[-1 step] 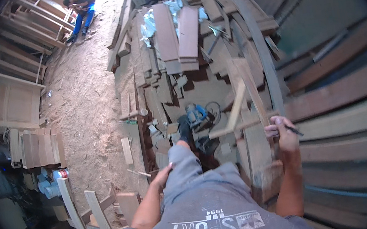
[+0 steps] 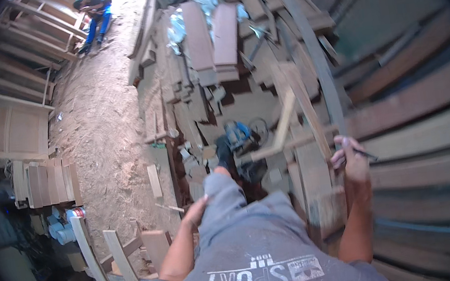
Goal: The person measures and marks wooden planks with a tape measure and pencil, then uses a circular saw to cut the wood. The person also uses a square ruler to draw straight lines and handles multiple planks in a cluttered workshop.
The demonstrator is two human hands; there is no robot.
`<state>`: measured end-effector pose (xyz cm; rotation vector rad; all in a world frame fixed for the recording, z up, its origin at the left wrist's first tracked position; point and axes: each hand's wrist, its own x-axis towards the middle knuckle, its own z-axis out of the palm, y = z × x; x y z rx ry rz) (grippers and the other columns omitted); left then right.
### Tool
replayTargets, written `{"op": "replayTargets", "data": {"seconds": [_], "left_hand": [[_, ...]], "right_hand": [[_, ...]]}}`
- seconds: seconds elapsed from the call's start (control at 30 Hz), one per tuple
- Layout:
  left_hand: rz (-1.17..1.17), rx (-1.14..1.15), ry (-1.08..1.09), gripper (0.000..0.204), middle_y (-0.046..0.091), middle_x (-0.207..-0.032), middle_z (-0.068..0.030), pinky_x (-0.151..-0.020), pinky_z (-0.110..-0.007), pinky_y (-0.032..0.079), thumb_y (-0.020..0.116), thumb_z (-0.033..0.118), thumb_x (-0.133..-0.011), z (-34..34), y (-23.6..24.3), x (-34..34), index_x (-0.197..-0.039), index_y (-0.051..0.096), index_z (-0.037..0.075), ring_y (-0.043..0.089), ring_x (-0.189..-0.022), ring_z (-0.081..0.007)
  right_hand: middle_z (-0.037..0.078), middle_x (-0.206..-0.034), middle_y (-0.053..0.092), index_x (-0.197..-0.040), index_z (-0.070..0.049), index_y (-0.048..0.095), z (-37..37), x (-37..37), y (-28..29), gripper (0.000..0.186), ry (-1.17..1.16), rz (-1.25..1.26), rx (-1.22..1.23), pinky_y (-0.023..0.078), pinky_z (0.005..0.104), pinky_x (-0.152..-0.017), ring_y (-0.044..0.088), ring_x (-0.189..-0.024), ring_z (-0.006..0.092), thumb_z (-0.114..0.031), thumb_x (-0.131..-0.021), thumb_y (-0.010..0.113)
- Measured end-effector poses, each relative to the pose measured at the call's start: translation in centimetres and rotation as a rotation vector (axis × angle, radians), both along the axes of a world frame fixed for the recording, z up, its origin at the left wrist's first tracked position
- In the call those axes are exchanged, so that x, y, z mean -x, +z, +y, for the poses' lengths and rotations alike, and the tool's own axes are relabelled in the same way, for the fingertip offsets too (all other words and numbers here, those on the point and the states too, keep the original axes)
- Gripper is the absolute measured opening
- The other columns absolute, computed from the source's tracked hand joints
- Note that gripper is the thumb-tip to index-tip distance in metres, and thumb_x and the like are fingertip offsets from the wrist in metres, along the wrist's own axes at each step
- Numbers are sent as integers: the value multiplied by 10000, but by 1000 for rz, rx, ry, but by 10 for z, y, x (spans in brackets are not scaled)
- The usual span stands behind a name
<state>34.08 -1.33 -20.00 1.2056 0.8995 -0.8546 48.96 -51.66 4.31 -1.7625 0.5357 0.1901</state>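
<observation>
My right hand (image 2: 350, 160) is closed around a thin dark pen-like stick (image 2: 369, 155), its tip pointing out to the right. Its fingers are near the close end of a long narrow wooden strip (image 2: 308, 113). That strip leans over a lighter short piece (image 2: 284, 122) and a crosswise wooden bar (image 2: 293, 144); whether they are joined I cannot tell. My left hand (image 2: 194, 213) rests flat against the side of my left thigh (image 2: 221, 194), holding nothing that I can see. Some of its fingers are hidden.
A blue power tool (image 2: 238, 134) with a dark cord lies on the ground by my foot. Stacked boards (image 2: 198, 37) fill the far middle; long planks (image 2: 422, 141) line the right. Buckets (image 2: 65, 235) stand at the left. Another person (image 2: 96, 13) sits far left beside wooden frames.
The view has shifted slightly, so most things sit a little further left. My right hand has moved slightly right, away from the strip's end, still with the pen-like stick. My left hand stays on the thigh.
</observation>
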Motion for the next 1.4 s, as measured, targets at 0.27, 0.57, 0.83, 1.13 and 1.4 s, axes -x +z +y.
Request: {"op": "replayTargets", "data": {"seconds": [0.27, 0.57, 0.83, 1.13, 1.4], "left_hand": [[-394, -61, 289, 630, 677, -1442, -130, -1110, -424, 506, 580, 493, -1134, 16, 107, 118, -1551, 536, 23, 674, -1291, -275], [-394, -260, 91, 528, 696, -1449, -101, -1094, -383, 506, 611, 405, -1144, 0, 145, 185, -1538, 575, 55, 673, -1292, -212], [-512, -405, -27, 459, 715, -1400, -122, -1110, -363, 518, 707, 299, -1104, -56, 142, 231, -1460, 648, 17, 663, -1283, -200], [-537, -550, 193, 553, 760, -1316, -168, -1089, -420, 548, 768, 444, -1043, -72, 160, 375, -1395, 687, 25, 705, -1253, -257], [-383, -667, 500, 499, 776, -1307, -154, -1070, -428, 548, 761, 494, -1027, -126, 181, 602, -1338, 751, 103, 718, -1243, -288]], "right_hand": [[59, -713, 602, -906, -3, 694, -105, 163, 9, 640, -57, -4, 414, 463, 363, -640, 580, -685, 159, -576, -1141, 533], [296, -1162, 749, -1195, -10, 708, -98, 298, -46, 433, 461, 472, 859, 548, 603, -964, 687, -1143, 515, -408, -1023, 717], [292, -1159, 765, -1110, 4, 785, -100, 305, -23, 453, 638, 603, 1060, 562, 569, -971, 715, -1138, 492, -433, -998, 749], [179, -821, 767, -1044, 11, 817, 41, 200, 23, 473, 925, -19, 1089, 597, 460, -789, 778, -810, 308, -446, -1060, 694], [268, -1017, 767, -1052, -26, 780, 273, 308, 33, 444, 1711, -704, 1047, 570, 552, -883, 733, -995, 481, -455, -1052, 667]]}}
